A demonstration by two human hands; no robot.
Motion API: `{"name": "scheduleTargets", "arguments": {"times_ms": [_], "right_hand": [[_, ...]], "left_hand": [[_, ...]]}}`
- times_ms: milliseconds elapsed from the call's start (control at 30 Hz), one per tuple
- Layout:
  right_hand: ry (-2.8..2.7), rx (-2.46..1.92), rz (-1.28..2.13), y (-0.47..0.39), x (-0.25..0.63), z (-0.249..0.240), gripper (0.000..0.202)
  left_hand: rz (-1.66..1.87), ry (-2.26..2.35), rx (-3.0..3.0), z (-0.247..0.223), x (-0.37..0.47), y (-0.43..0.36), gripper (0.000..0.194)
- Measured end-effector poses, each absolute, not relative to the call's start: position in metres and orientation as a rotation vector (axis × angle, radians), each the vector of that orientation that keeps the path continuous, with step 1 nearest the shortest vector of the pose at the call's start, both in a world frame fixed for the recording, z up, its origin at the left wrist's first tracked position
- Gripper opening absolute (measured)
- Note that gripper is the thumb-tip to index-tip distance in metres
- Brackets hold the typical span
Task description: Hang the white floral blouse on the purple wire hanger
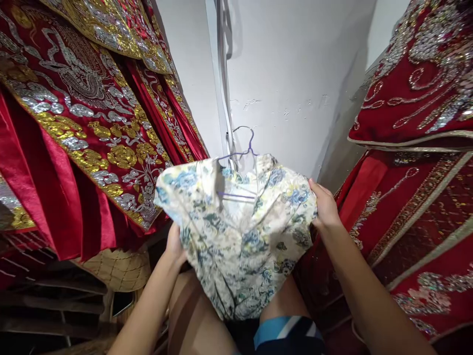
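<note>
We have the floral top (242,249) out in front of us, above our lap, its shoulders spread over a purple hanger (252,144) whose lower bar shows through the open neckline. Our right grip (325,202) pinches the sleeve edge on that side, thumb in front and the other fingers behind the cloth. Our left grip (176,245) touches the opposite side, under the sleeve; its fingers are hidden behind the fabric, so we cannot tell how firmly they close.

To do this well, we would judge it best to pull lightly and equally on both sides, so that the neckline sits centred on the hanger and neither shoulder slips from its arm. The side at our left looks slacker and a little creased, so smoothing there seems worthwhile. The hook stands near the white pole (218,74), but we cannot tell whether it bears on anything. We should also mind the sequinned red garments at our left (121,157) and right (391,106), since their trim could probably snag thin cloth.

As for writing, we can read none: no brand or label shows at the collar, and the dark marks on the wall (291,64) look like scuffs rather than letters
</note>
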State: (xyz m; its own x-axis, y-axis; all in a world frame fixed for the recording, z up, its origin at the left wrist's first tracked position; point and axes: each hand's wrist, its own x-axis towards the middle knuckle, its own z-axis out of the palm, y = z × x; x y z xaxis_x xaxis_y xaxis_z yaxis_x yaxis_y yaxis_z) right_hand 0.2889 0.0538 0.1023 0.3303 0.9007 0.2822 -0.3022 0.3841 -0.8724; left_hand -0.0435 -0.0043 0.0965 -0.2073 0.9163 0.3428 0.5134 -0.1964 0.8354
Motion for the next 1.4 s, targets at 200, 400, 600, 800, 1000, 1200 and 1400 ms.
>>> {"name": "scheduleTargets", "arguments": {"times_ms": [200, 400, 600, 800, 1000, 1200, 1400], "right_hand": [[-0.984, -0.765, 0.882, 0.078, 0.275, 0.109, 0.042], [-1.098, -0.846, 0.814, 0.073, 0.272, 0.104, 0.051], [-0.897, -1.000, 0.401, 0.054, 0.278, 0.067, 0.042], [-1.001, -1.129, 0.767, -0.009, 0.204, -0.015, 0.033], [-1.299, -0.974, 1.292, -0.032, 0.158, -0.021, 0.044], [-1.245, -0.891, 1.379, -0.035, 0.164, -0.013, 0.044], [-1.216, -0.830, 1.285, -0.042, 0.163, -0.006, 0.046]], "left_hand": [[1.689, 1.259, 1.103, 0.048, -0.054, -0.018, 0.056], [1.632, 1.327, 1.106, 0.026, -0.038, -0.027, 0.049], [1.515, 1.258, 0.984, 0.006, -0.015, -0.041, 0.049], [1.627, 1.285, 0.813, -0.011, 0.006, -0.050, 0.056], [1.519, 1.275, 0.914, 0.002, 0.012, -0.067, 0.065], [1.502, 1.302, 0.928, 0.020, 0.012, -0.079, 0.059], [1.798, 1.406, 0.870, 0.001, 0.024, -0.073, 0.049]]}}
